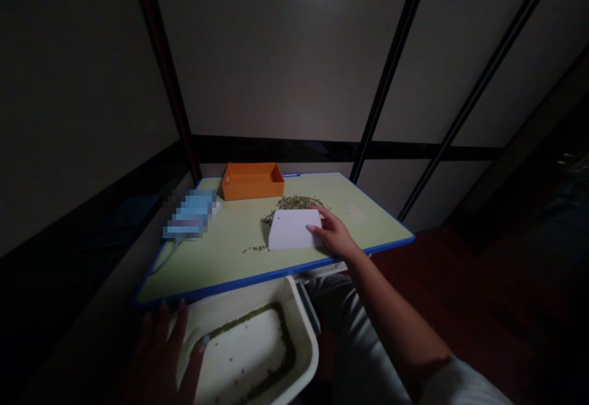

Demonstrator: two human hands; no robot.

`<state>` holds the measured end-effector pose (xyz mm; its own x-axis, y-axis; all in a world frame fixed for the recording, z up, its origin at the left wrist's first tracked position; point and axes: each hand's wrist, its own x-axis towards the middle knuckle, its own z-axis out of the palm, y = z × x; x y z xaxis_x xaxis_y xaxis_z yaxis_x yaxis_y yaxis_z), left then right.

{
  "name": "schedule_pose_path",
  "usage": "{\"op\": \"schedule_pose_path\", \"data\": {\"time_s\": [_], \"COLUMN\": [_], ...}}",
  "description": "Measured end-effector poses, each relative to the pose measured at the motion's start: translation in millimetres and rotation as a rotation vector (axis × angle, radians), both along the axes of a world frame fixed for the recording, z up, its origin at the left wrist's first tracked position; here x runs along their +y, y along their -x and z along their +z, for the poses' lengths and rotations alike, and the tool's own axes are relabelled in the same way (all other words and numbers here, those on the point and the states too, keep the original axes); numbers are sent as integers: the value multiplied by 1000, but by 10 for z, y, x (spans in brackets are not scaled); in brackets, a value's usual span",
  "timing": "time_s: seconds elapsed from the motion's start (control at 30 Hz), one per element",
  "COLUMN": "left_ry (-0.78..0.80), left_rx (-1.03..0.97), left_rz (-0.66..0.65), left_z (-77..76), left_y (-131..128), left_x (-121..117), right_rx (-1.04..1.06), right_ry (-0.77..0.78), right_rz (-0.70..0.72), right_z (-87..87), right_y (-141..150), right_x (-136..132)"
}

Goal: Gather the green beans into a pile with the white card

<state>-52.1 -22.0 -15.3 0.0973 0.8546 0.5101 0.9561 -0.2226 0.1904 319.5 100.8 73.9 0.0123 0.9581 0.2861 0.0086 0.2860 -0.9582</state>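
Note:
My right hand [338, 237] grips the right side of a white flat scraper [292, 233], thumb in front and fingers behind. The scraper stands tilted on a pale green table top, with a small dark spot near its upper left corner. Behind it lies a pile of small green-brown grains [299, 202], and a few more are scattered left of its lower edge. My left hand [168, 356], dim at the lower left, has its fingers spread at the left side of a white plastic tub [307, 337], the thumb reaching over the inside. Similar grains line the tub's bottom edges.
An orange open box [253, 191] stands at the back left of the blue-edged table [377, 215]. A blurred-out blue item [191, 213] with a pale cord [168, 254] lies at the left edge. Dark-striped wall panels [276, 55] rise behind. The tub sits below the table's front edge.

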Motion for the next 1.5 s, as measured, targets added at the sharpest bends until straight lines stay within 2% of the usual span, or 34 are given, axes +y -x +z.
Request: {"op": "schedule_pose_path", "data": {"time_s": [0.23,0.43,0.67,0.93,1.13,1.2,1.33,1.5], "left_ry": [-70,-46,-23,-47,-66,-62,-29,42], "left_rx": [33,12,-8,30,27,21,12,-8], "left_rz": [-17,-4,7,-1,16,21,42,73], "left_z": [20,20,51,48,93,99,130,217], "left_y": [-19,-35,-53,-55,-89,-99,-117,-146], "left_x": [-34,-63,-83,-78,-81,-92,-114,-116], "right_rx": [-14,-18,-19,-37,94,133,137,42], "right_ry": [1,66,99,137,127,96,13,20], "right_rz": [30,70,74,-21,1,-42,-233,-276], "right_z": [48,57,53,40,54,86,140,104], "right_y": [23,93,263,487,704,719,682,678], "right_x": [-56,-110,-216,-403,-536,-533,-515,-621]}}
